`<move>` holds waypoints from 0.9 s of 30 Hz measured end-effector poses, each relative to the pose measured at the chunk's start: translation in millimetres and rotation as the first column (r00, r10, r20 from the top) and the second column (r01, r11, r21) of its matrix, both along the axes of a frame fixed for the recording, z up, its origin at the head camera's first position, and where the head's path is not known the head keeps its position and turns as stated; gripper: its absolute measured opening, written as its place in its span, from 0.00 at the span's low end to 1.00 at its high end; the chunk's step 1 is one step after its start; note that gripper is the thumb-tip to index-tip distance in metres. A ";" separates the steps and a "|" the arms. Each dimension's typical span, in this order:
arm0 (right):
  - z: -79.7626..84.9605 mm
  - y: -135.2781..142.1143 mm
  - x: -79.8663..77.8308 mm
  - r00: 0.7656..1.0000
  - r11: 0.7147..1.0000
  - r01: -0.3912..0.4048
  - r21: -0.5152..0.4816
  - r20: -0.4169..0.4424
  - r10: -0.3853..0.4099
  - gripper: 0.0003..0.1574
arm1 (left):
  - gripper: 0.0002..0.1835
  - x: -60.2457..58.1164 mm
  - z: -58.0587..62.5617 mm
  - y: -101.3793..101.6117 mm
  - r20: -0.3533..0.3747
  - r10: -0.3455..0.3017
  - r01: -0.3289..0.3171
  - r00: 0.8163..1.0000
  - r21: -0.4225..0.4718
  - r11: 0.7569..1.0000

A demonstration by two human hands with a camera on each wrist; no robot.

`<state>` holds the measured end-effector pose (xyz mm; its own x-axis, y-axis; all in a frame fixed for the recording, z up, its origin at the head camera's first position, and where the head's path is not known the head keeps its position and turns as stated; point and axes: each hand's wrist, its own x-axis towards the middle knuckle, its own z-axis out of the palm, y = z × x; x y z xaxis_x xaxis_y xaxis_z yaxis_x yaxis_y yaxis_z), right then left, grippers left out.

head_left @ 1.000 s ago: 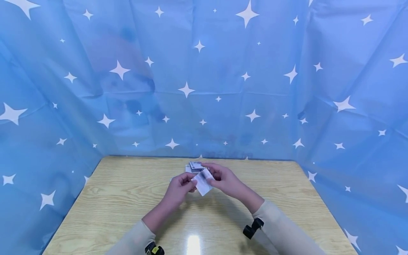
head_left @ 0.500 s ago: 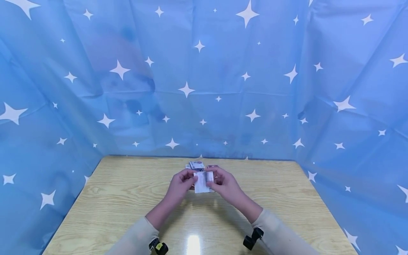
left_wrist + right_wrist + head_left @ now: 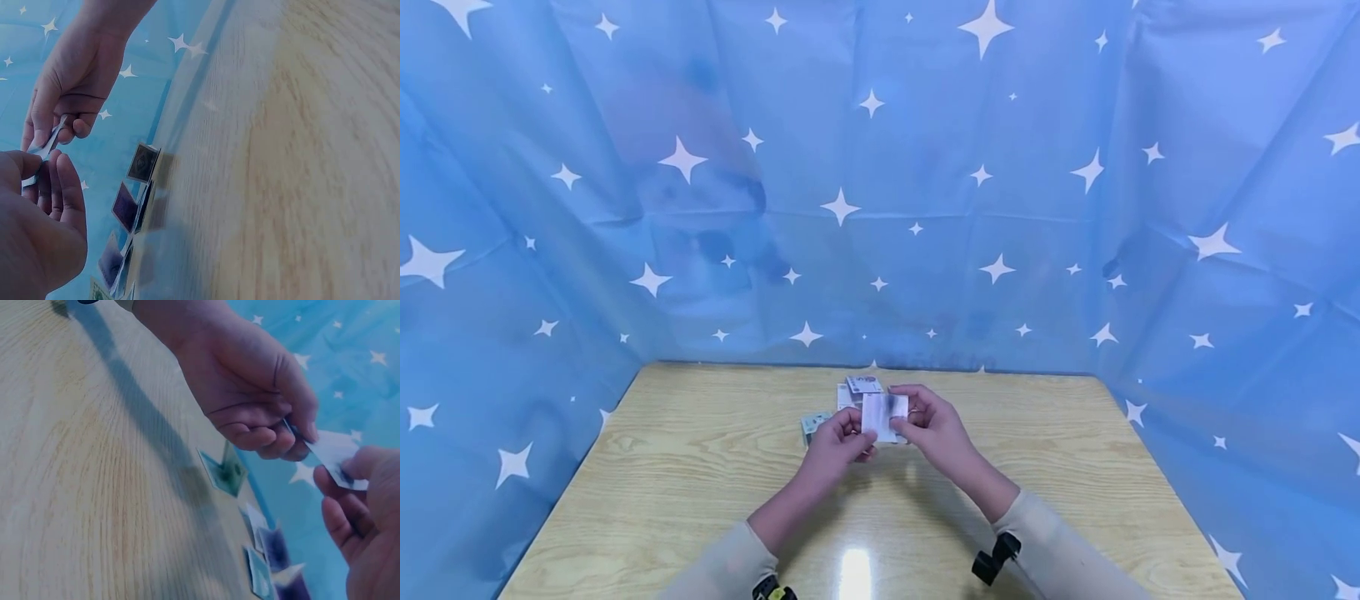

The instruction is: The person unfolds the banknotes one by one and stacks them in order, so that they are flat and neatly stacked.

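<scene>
Both hands hold up one small pale banknote (image 3: pixel 878 414), which looks folded and bears a dark smudged patch. My left hand (image 3: pixel 835 443) pinches its left edge between thumb and fingers. On the opposite edge, my right hand (image 3: pixel 937 428) has the thumb in front and the fingers behind. The right wrist view shows the pale paper (image 3: pixel 335 450) stretched between the two hands, above the table. Just beyond the hands stand folded notes: a purple-grey one (image 3: pixel 865 384) and, beside the left hand, a green one (image 3: pixel 815 422).
Several folded notes stand in a row near the table's far edge, among them a dark note (image 3: pixel 142 162) and a green note (image 3: pixel 225 475). The wooden table (image 3: pixel 700 467) meets a blue star-patterned cloth (image 3: pixel 925 167) at the back and sides.
The banknote was tilted a second ago, then was turned upright and lifted slightly, both hands keeping hold. The left hand has shifted lower on it, and the green note beside it has come into view.
</scene>
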<state>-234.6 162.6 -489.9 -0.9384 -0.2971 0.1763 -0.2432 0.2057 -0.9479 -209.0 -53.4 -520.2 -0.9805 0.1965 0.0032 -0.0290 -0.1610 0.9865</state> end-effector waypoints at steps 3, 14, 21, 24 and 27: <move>0.3 0.0 0.3 1.000 1.000 -0.001 -0.007 0.003 0.001 0.28 | 0.08 0.5 1.2 0.5 -0.015 0.012 -0.012 1.000 -0.010 1.000; 17.5 -1.1 -10.3 0.974 0.960 -0.143 0.239 -0.140 0.180 0.26 | 0.07 0.1 0.2 -5.5 -0.103 -0.123 0.096 0.987 -0.238 0.967; 25.4 -2.8 -11.7 0.962 0.917 -0.237 0.320 -0.054 0.267 0.17 | 0.04 -0.7 -5.1 -6.1 -0.146 -0.202 0.151 0.968 -0.305 0.940; 23.5 -3.9 -10.8 0.971 0.927 -0.208 0.314 -0.051 0.235 0.15 | 0.04 -1.2 -6.7 -7.7 -0.140 -0.182 0.131 0.973 -0.309 0.942; 20.0 -4.4 -10.3 0.982 0.949 -0.164 0.268 -0.047 0.183 0.13 | 0.04 -2.7 -6.2 -10.2 -0.131 -0.135 0.093 0.982 -0.282 0.955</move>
<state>-244.9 158.2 -469.9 -0.8564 -0.4985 0.1343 -0.3614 0.3929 -0.8456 -211.7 -63.6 -526.4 -0.9441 0.3208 0.0765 0.1177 0.1109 0.9868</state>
